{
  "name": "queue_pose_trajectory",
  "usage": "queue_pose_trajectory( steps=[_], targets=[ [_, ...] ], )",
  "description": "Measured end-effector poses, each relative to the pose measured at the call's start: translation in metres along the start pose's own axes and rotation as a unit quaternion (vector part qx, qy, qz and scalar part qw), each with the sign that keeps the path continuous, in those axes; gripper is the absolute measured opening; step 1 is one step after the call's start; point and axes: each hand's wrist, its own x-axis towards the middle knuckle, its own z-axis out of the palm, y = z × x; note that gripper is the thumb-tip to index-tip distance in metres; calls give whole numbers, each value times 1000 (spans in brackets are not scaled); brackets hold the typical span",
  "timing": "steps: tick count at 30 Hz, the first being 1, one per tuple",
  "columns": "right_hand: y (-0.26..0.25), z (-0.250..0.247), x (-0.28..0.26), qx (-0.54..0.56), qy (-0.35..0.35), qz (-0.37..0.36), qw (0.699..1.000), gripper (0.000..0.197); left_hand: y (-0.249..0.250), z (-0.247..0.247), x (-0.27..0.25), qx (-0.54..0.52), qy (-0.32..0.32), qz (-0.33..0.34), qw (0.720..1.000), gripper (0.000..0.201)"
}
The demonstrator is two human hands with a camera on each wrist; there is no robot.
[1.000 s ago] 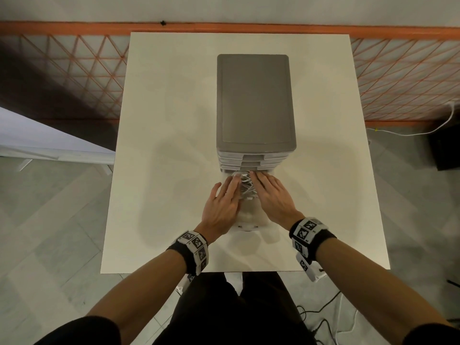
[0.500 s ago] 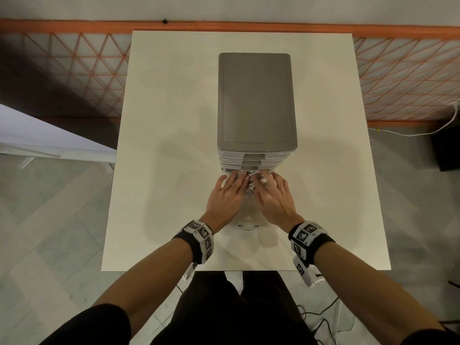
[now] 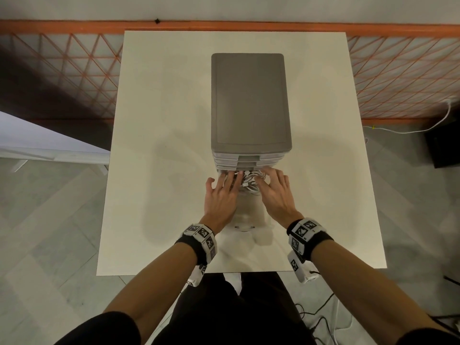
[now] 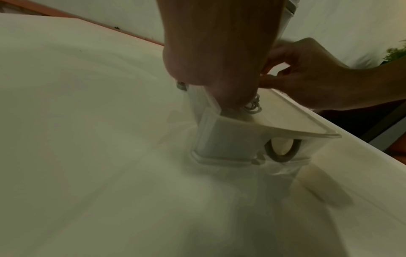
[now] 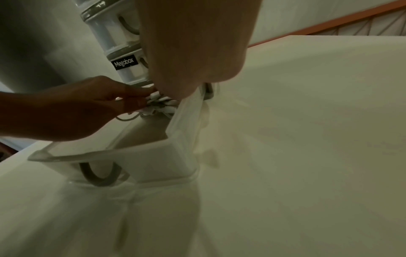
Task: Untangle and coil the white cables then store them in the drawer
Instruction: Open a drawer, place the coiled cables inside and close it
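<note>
A bundle of white cables [image 3: 249, 181] lies at the back of the pulled-out bottom drawer [image 3: 249, 216] of a grey-topped drawer unit [image 3: 249, 100]. My left hand [image 3: 222, 192] and my right hand [image 3: 275, 190] lie on either side of the bundle, fingers spread and fairly straight, pressing on it. From the left wrist, loops of cable [image 4: 252, 107] show under my palm inside the translucent drawer [image 4: 230, 139]. In the right wrist view my left hand [image 5: 87, 107] touches the cables [image 5: 160, 104] with its fingertips, above the drawer [image 5: 158, 161]. The upper drawers are closed.
The unit stands mid-table on a white table [image 3: 161, 145]. Behind it runs an orange lattice fence [image 3: 62, 70]. A white cable [image 3: 423, 128] and a black box [image 3: 443, 145] lie on the floor at right, and black cords [image 3: 323, 319] near my legs.
Both hands have slid forward toward the drawer unit, pushing the cable bundle deeper into the open drawer. They closed over it, then spread slightly so the cables show again.
</note>
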Motion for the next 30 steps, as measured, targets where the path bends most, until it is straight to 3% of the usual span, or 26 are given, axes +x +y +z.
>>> queue_pose_trajectory(
  steps=[14,21,25,27,30],
  targets=[
    [-15,2,-11,-21,-130,51,990,57,0,11,0,-56,129,5,990,41],
    [-26,-1,-20,-38,-132,72,988,54,0,17,2,-24,106,3,994,43],
    [-31,-7,-32,-23,-132,73,988,57,-2,19,0,-12,132,-4,991,43],
    [-34,-14,-40,0,-101,61,993,51,-1,18,-1,-15,143,-2,990,45],
    [-42,-25,-65,90,-82,38,992,20,-2,11,-1,-15,143,8,990,52]
  ],
)
